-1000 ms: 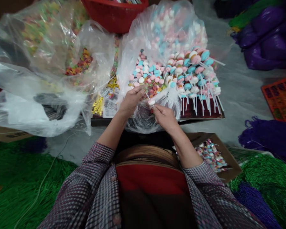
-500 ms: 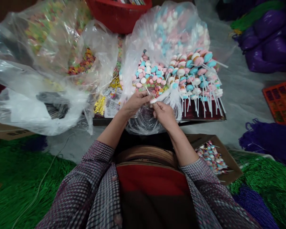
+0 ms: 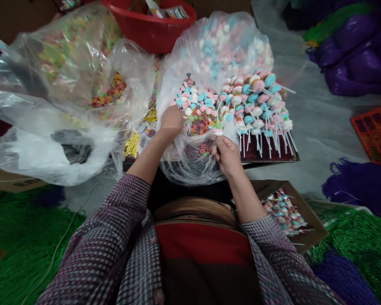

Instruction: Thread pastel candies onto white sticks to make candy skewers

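Observation:
My right hand is closed in a pinch at the plastic bag's edge. It grips a marshmallow skewer, with a pale disc and a green ring showing above the fingers; its stick is mostly hidden. My left hand reaches over the loose marshmallows, which are pink, blue and white discs. Its fingertips dip among them, so their grip is hidden. Between the hands, small gummy rings lie on the clear plastic bag. Finished-looking marshmallow skewers are stacked on the right, white sticks pointing toward me.
Behind stands a big bag of marshmallows beside a red basin. Bags of gummy rings fill the left. Gold ties lie near the table's edge. A cardboard box with wrapped sweets sits low at right.
My left hand has left the skewer and moved up and left to the marshmallows. My right hand has shifted slightly right, still gripping the skewer. The view has tilted a little.

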### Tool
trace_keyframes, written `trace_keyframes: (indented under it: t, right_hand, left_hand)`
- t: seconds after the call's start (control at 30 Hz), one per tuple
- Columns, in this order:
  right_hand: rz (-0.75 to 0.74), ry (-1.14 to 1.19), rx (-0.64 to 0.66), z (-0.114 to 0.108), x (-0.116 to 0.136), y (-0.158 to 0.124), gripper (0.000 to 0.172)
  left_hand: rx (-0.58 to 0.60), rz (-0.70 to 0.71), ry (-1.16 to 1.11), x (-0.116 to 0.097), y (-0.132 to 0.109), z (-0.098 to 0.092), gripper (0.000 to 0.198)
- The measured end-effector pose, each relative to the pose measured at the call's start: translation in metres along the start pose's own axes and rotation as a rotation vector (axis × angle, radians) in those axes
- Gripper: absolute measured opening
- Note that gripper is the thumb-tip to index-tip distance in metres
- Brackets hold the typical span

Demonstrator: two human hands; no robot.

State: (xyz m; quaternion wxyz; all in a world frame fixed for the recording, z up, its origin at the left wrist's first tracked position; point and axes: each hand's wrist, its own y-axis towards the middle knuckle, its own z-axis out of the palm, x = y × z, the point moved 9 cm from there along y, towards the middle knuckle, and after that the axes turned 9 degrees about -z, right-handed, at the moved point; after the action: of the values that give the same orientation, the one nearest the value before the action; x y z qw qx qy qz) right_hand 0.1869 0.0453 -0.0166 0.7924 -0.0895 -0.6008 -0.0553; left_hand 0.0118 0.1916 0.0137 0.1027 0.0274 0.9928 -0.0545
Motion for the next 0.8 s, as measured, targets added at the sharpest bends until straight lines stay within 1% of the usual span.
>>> trace_keyframes:
  t: [0.07,0.13,0.2,0.27,0.33,0.43,0.53,0.63,0.7,0.73,0.8]
  right_hand:
    - [-0.009,0.016,0.006,0.000,-0.001,0.000,0.056]
    - [-0.026,0.019,0.007,-0.001,-0.002,-0.001,0.053]
    - [-0.042,0.008,0.016,-0.001,-0.003,-0.002,0.051]
    - [-0.060,-0.009,0.026,-0.001,-0.004,-0.002,0.051]
    - [-0.074,-0.025,0.031,-0.001,-0.004,-0.002,0.051]
    - [-0.074,-0.027,0.037,-0.001,-0.004,-0.001,0.053]
    - [-0.061,-0.014,0.034,0.000,-0.003,-0.002,0.055]
    - [-0.063,-0.017,0.024,0.000,-0.002,-0.003,0.054]
    - [-0.068,-0.021,0.023,0.001,-0.001,-0.004,0.053]
    - [-0.067,-0.023,0.020,0.001,-0.001,-0.004,0.053]
    - [-0.057,-0.038,0.000,0.001,0.000,-0.003,0.052]
  left_hand:
    - [-0.012,-0.006,-0.030,0.002,-0.002,-0.004,0.033]
    - [-0.021,-0.042,-0.126,0.005,-0.002,-0.007,0.032]
    - [-0.019,-0.068,-0.266,0.006,0.002,-0.007,0.031]
    - [-0.020,-0.064,-0.348,0.003,0.009,-0.004,0.032]
    - [-0.030,-0.052,-0.318,0.000,0.018,0.003,0.030]
    - [-0.054,-0.040,-0.258,-0.001,0.029,0.014,0.020]
    - [-0.111,-0.015,-0.368,0.003,0.033,0.014,0.016]
    - [-0.175,-0.016,-0.534,0.010,0.028,0.004,0.021]
    - [-0.175,-0.049,-0.671,0.014,0.018,-0.001,0.024]
    - [-0.153,-0.070,-0.768,0.015,0.011,-0.003,0.025]
    - [-0.051,-0.086,-1.016,0.012,-0.009,-0.001,0.023]
